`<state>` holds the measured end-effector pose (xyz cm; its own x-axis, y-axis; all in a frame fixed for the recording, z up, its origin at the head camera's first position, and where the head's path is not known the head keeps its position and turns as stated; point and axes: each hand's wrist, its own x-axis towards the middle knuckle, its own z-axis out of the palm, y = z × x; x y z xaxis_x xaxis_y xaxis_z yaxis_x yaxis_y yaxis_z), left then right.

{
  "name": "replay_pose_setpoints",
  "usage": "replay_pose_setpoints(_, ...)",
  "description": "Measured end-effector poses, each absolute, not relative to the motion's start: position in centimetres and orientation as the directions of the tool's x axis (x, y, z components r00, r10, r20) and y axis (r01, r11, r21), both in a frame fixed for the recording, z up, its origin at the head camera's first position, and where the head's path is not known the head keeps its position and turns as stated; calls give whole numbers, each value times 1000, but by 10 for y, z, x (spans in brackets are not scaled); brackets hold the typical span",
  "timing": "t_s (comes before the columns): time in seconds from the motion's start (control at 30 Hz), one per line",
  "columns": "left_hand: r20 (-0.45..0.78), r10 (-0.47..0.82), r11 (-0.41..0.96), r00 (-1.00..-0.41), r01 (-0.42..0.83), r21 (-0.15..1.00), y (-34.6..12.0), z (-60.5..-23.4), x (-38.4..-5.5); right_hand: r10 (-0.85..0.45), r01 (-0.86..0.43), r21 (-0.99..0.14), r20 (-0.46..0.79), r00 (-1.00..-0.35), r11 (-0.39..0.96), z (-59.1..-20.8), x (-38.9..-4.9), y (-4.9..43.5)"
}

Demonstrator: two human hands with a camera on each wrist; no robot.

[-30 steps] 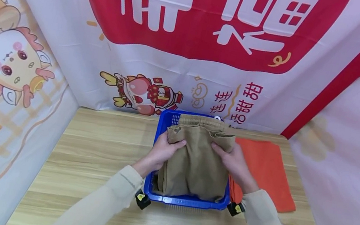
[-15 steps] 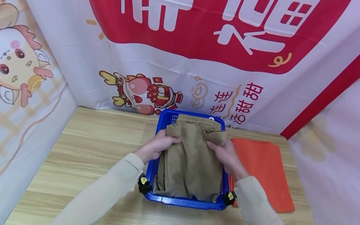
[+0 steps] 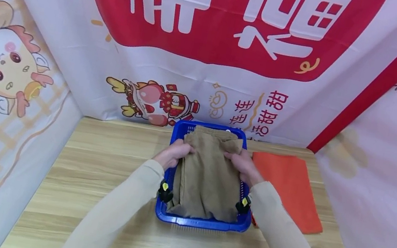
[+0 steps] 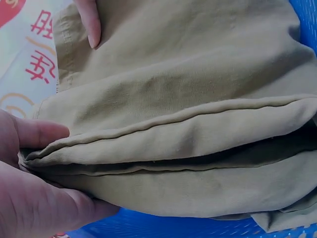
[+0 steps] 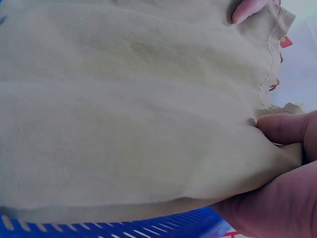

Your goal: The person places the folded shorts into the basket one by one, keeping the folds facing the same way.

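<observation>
Folded khaki trousers (image 3: 210,179) with a gathered waistband at the far end lie in a blue plastic basket (image 3: 201,223). My left hand (image 3: 174,153) pinches the far left edge of the trousers, thumb on top. At their far right edge, my right hand (image 3: 244,165) pinches the cloth the same way. In the left wrist view, the left hand (image 4: 49,201) grips the stacked folds at one corner. The right wrist view has the right hand (image 5: 282,193) holding a stitched end, with blue basket slots (image 5: 124,229) below. The fingers under the cloth are hidden.
A folded orange cloth (image 3: 290,191) lies on the wooden table (image 3: 101,178) to the right of the basket, partly behind the right forearm. Printed fabric walls (image 3: 75,53) enclose the table at the back and both sides. Black wrist cameras (image 3: 165,192) hang over the basket's sides.
Both hands have drawn slightly closer together and lowered the trousers' far end onto the basket. The trousers now lie flatter and more within the rim. The orange cloth has stayed put.
</observation>
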<state>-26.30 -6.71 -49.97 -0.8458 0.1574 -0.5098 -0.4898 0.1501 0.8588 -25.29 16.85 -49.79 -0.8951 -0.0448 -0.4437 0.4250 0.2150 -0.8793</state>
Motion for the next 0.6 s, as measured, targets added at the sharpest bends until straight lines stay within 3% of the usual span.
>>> replay_pose_setpoints(0.6,-534,88,195,-841,-511,837,-64,-518,-276,30,462,-837,-475,-879,293,-515,-268,164)
